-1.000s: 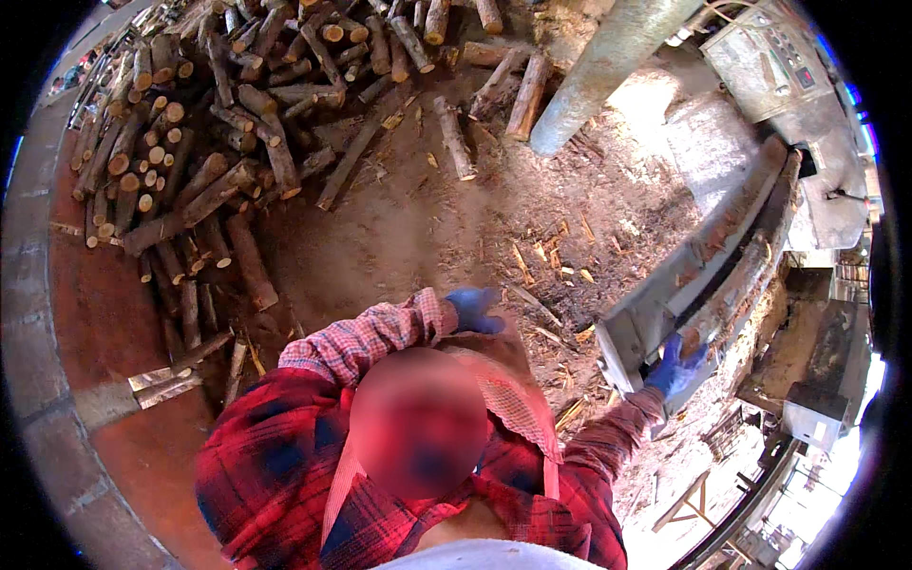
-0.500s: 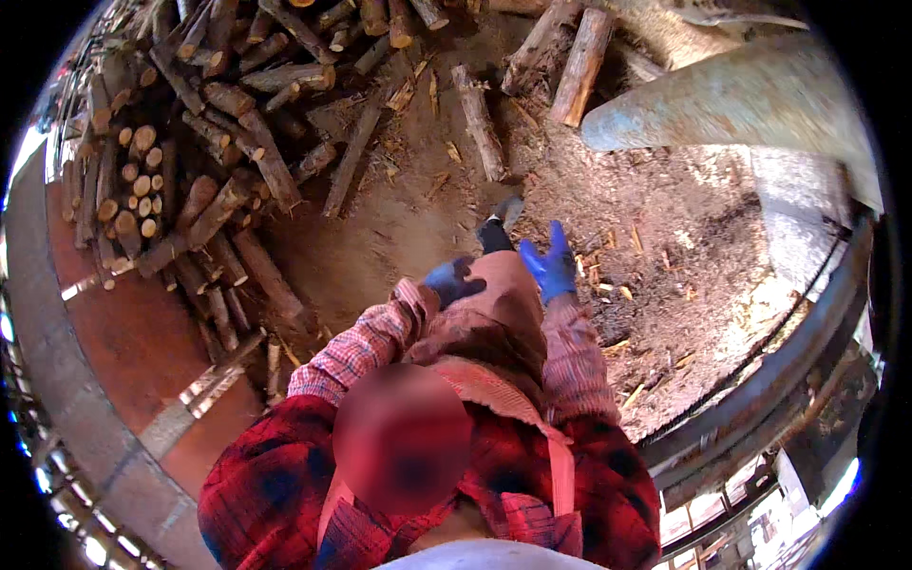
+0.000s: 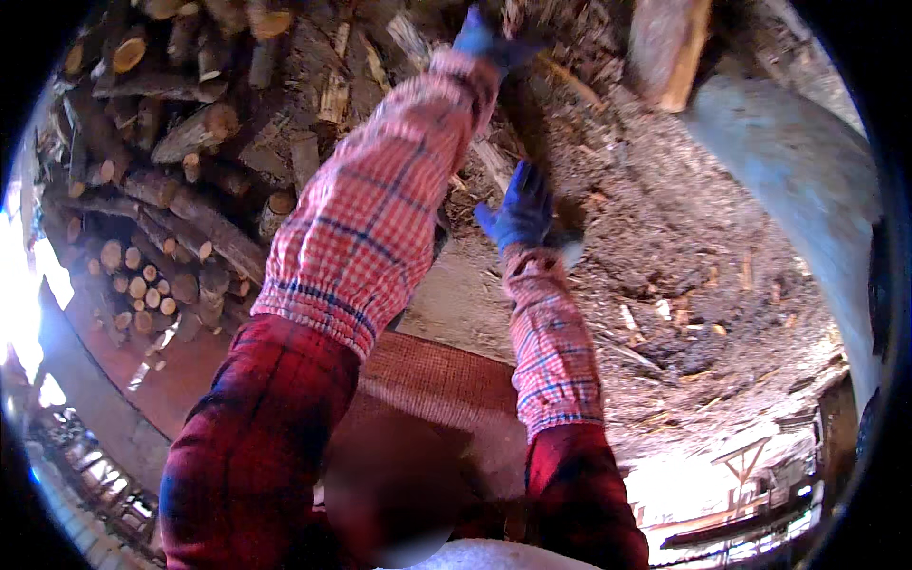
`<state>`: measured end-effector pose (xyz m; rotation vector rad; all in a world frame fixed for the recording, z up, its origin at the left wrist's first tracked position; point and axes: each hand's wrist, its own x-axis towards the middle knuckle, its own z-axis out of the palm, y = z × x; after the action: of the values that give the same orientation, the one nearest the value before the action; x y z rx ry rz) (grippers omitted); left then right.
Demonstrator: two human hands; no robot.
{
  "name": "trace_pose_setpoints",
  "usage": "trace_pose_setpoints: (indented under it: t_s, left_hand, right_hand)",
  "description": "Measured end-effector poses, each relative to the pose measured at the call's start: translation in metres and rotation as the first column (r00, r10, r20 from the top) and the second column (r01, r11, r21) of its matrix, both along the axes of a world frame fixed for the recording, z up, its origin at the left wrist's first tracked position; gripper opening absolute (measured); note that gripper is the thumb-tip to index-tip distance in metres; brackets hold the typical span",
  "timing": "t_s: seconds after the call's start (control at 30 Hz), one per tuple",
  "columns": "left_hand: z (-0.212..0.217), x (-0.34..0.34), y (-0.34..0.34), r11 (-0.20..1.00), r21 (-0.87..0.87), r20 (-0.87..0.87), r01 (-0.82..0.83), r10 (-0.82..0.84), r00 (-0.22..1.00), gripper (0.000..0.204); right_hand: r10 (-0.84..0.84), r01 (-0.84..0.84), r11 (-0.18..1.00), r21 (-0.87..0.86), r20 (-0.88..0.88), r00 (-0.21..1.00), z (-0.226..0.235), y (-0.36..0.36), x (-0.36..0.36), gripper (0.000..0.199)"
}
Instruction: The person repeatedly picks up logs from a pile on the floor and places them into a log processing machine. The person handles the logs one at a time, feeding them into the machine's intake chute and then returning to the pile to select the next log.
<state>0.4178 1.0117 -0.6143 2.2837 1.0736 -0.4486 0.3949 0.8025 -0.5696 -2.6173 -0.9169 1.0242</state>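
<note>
My left hand (image 3: 489,43), in a blue glove, reaches far forward over the ground with its thumb and fingers apart and nothing seen in it. Closer to me, my right hand (image 3: 521,211), also blue-gloved, is open, its fingers stretched forward and thumb out to the left. A rough-barked log (image 3: 493,163) lies on the ground just ahead of the right hand. My left forearm, in a checked sleeve cover (image 3: 366,204), hides part of what lies beneath it. Whether either hand touches the log I cannot tell.
Stacked logs (image 3: 204,223) fill the left side. A thick log (image 3: 670,52) lies at the far right, beside a large blue-grey curved metal piece (image 3: 798,180). Bark and wood chips (image 3: 665,313) cover the ground at right.
Both arms have stretched forward, the left one much farther, away from my apron. My view has tipped down and closer to the ground, so the logs look larger.
</note>
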Motion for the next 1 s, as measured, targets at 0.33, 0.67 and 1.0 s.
trace_pose_setpoints:
  t_s: [0.33,0.67,1.0]
  left_hand:
    - [-0.011,0.014,0.038,0.997,-0.055,0.062,0.049,-0.046,0.997,0.068]
    - [0.381,-0.096,0.058,0.466,-0.754,-0.049,-0.462,0.663,0.747,0.047]
    - [0.6,-0.253,-0.206,-0.104,-0.837,-0.448,-0.538,0.696,0.561,0.042]
  right_hand:
    - [0.048,-0.061,0.996,-0.058,-0.213,0.976,-0.056,-0.017,0.052,0.107]
    - [-0.162,0.649,0.541,-0.535,-0.823,-0.544,0.261,-0.061,0.062,0.059]
    - [-0.042,0.817,0.241,-0.524,-0.847,-0.53,0.536,-0.304,-0.014,0.069]
